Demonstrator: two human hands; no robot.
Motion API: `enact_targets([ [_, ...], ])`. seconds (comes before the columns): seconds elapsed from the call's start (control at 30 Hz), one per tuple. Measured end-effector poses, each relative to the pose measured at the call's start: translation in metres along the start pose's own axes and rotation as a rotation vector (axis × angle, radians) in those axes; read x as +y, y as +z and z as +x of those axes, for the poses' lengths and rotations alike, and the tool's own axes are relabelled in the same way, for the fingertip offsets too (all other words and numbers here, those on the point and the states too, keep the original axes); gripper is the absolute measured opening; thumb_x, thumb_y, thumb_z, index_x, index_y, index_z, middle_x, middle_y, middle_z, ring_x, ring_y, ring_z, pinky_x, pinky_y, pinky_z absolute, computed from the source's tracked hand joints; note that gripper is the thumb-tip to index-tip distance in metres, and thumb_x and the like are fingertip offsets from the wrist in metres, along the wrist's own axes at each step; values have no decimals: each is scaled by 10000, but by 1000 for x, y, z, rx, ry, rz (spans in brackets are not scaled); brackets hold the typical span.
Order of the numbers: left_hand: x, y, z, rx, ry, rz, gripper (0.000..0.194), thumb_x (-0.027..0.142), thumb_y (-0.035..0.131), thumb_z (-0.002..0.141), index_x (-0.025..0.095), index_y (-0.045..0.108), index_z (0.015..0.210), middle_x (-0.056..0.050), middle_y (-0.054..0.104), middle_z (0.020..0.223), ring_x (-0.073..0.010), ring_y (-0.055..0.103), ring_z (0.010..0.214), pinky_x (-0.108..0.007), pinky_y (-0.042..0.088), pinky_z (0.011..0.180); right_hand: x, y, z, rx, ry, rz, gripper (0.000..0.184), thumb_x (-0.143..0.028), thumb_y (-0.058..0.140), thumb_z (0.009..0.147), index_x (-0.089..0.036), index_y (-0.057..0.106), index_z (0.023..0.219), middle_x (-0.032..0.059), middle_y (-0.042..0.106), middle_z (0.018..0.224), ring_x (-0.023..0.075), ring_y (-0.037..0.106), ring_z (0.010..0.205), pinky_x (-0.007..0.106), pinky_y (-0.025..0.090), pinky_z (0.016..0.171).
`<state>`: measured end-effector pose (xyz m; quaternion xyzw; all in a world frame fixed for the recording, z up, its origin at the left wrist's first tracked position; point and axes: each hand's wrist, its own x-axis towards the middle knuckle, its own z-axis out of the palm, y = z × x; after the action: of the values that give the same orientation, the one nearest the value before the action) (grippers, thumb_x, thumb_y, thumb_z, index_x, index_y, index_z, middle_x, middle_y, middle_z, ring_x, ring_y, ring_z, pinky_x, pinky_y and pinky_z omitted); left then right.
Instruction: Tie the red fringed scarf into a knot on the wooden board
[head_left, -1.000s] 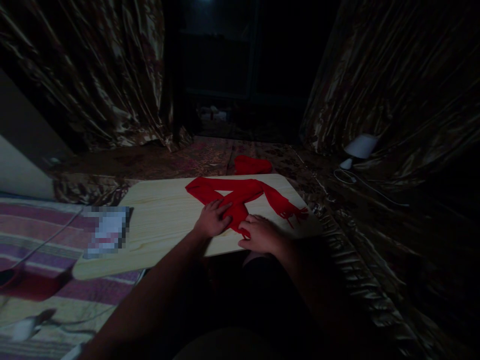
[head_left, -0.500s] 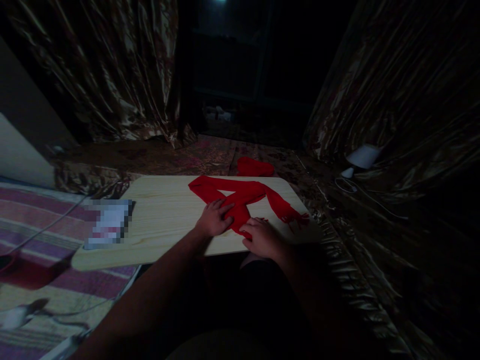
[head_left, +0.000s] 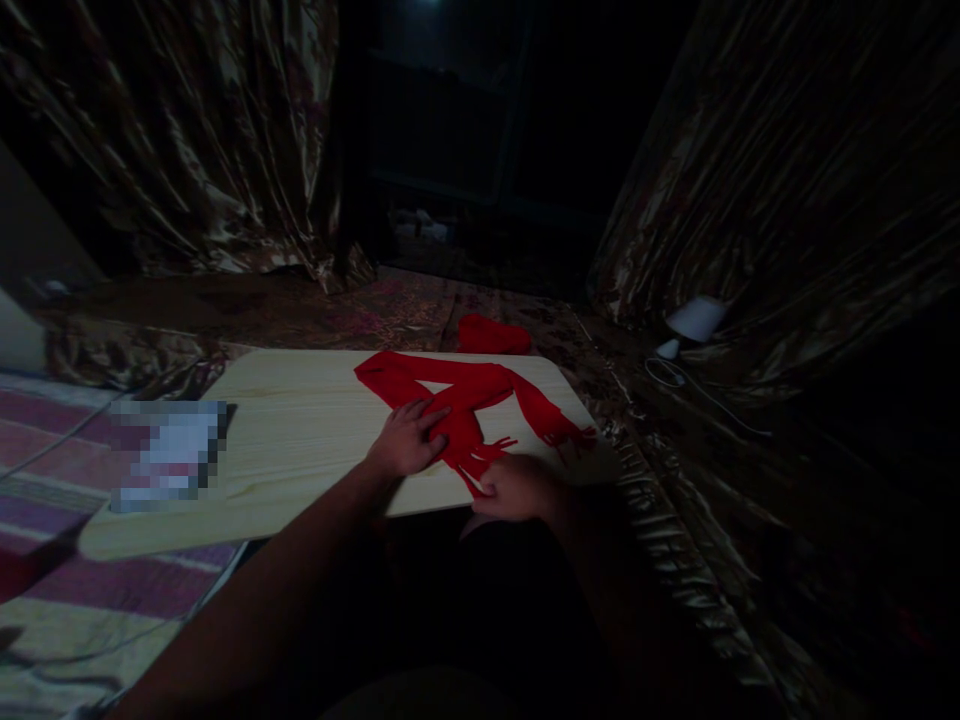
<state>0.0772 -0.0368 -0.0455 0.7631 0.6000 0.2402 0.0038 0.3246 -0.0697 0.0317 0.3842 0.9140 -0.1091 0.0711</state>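
A red fringed scarf [head_left: 465,385] lies crossed over itself on a pale wooden board [head_left: 300,440]. My left hand [head_left: 405,440] rests flat on the scarf where the strands cross, fingers spread. My right hand [head_left: 517,487] sits at the board's near edge, fingers curled round the scarf's fringed near end. The other fringed end [head_left: 566,432] lies toward the board's right side.
A second red cloth [head_left: 493,335] lies just beyond the board. A blurred flat object [head_left: 169,455] sits on the board's left end. A striped mat [head_left: 45,480] is at left, shiny drapes on both sides, and a white lamp [head_left: 694,320] with a cord at right.
My right hand has slid back to the board's near edge, drawing the scarf's fringed end with it. The left hand stays pressed on the crossing. The view shifted slightly.
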Motion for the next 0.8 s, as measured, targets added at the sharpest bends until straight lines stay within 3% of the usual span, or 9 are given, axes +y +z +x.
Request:
enact_targets([
  [0.07, -2, 2, 1, 11, 9, -4, 561, 485, 548, 890, 309, 575, 1422, -98, 522, 1495, -344, 467, 1369, -539, 371, 1123, 20, -6, -4, -25, 67, 43, 277, -479, 656, 835, -234, 706, 715, 9, 684, 716, 160, 593, 655, 262, 372, 595],
  [0.23, -6, 5, 2, 33, 43, 6, 555, 495, 527, 899, 299, 584, 1415, -99, 538, 1479, -332, 489, 1354, -522, 387, 1123, 79, -12, -6, 329, 460, -121, 259, -242, 490, 933, -157, 733, 962, 118, 727, 988, 205, 649, 898, 283, 440, 778],
  [0.37, -9, 6, 2, 20, 46, 45, 552, 493, 500, 916, 299, 571, 1427, -106, 546, 1468, -334, 479, 1363, -518, 391, 1120, 104, -7, -8, 352, 590, -156, 263, -305, 570, 887, -134, 733, 1002, 164, 707, 1048, 260, 637, 1002, 340, 457, 876],
  [0.53, -12, 7, 1, 14, 52, 72, 549, 494, 483, 930, 277, 574, 1426, -115, 564, 1445, -327, 485, 1356, -501, 383, 1128, 129, -7, -2, 591, 779, -85, 360, -341, 493, 948, -103, 705, 1114, 208, 671, 1175, 275, 588, 1152, 371, 423, 984],
  [0.6, -12, 7, 1, 19, 70, 79, 547, 489, 465, 941, 269, 569, 1430, -112, 574, 1433, -320, 483, 1357, -496, 382, 1131, 144, -12, 4, 500, 856, 22, 469, -455, 538, 923, -71, 699, 1140, 242, 669, 1189, 300, 604, 1146, 368, 450, 940],
  [0.67, -13, 7, 1, 25, 86, 84, 546, 489, 454, 946, 263, 568, 1430, -107, 579, 1427, -313, 484, 1355, -489, 384, 1133, 157, -17, 12, 326, 834, 147, 520, -497, 637, 845, -50, 716, 1099, 251, 698, 1119, 302, 656, 1042, 334, 483, 834],
  [0.73, -13, 7, 2, 27, 89, 91, 543, 488, 452, 947, 257, 576, 1422, -107, 582, 1423, -315, 484, 1355, -489, 386, 1132, 166, -21, 21, 207, 782, 261, 443, -409, 737, 759, -51, 735, 1019, 221, 731, 1002, 276, 689, 906, 292, 482, 723],
  [0.8, -13, 7, 2, 21, 92, 100, 544, 481, 450, 947, 247, 576, 1421, -112, 586, 1417, -319, 480, 1359, -493, 383, 1133, 172, -22, 29, 206, 757, 396, 344, -297, 762, 722, -47, 731, 957, 177, 740, 879, 228, 687, 779, 255, 454, 647],
])
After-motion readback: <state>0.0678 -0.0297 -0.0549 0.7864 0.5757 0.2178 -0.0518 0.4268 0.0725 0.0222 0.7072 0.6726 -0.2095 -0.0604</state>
